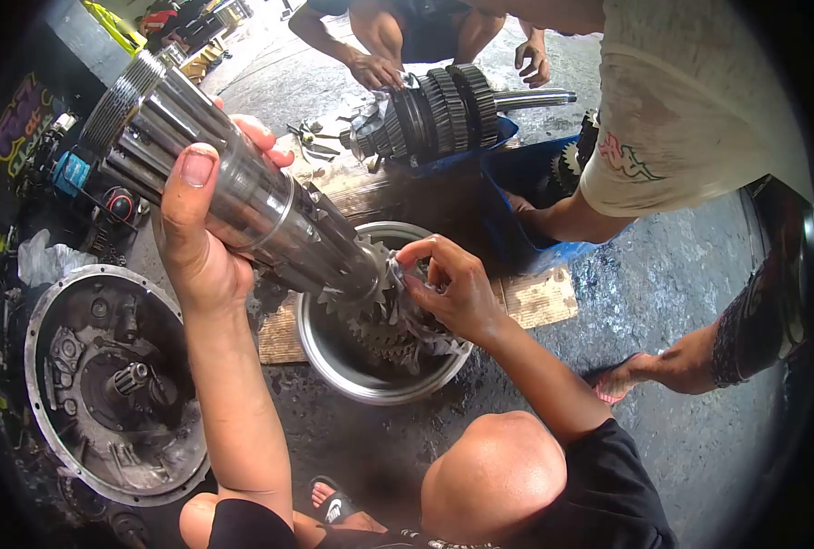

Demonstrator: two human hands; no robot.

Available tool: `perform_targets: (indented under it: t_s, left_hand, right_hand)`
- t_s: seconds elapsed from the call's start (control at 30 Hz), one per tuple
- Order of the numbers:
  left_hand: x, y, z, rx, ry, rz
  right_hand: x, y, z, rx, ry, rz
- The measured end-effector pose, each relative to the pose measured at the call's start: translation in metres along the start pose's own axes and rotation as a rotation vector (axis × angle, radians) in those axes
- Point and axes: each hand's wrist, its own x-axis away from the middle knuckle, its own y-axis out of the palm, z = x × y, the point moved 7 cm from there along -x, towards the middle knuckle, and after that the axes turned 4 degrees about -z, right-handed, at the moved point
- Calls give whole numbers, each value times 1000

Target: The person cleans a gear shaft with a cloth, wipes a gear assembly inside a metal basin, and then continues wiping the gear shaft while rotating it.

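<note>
My left hand (201, 220) is wrapped round a thick splined metal shaft (274, 210), which is held tilted with its threaded end up at the left. At the shaft's lower end is a toothed gear (380, 265). Against that end my right hand (457, 288) pinches a crumpled, dirty rag (436, 343). Below both lies a round metal basin (361, 393) with a wide silver rim. More gear teeth show dimly inside it, partly hidden by the rag and shaft.
A large round metal housing (37, 393) lies at the left. Across from me, a crouching person's hand (375, 71) touches a gear stack (444, 105). Someone in a light shirt (700, 119) reaches into a blue bin (494, 178). Wooden board (544, 297) lies under the basin.
</note>
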Motion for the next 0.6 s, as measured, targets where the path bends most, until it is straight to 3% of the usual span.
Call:
perform_targets:
  t_s: [0.23, 0.53, 0.6]
  left_hand:
    - [-1, 1, -2, 13, 12, -14]
    - [0, 3, 1, -71, -12, 16]
    - [0, 4, 0, -58, -16, 19]
  right_hand:
    - [18, 9, 19, -19, 165, -52]
    - [13, 4, 6, 35, 14, -6]
    - [16, 3, 5, 5, 61, -6]
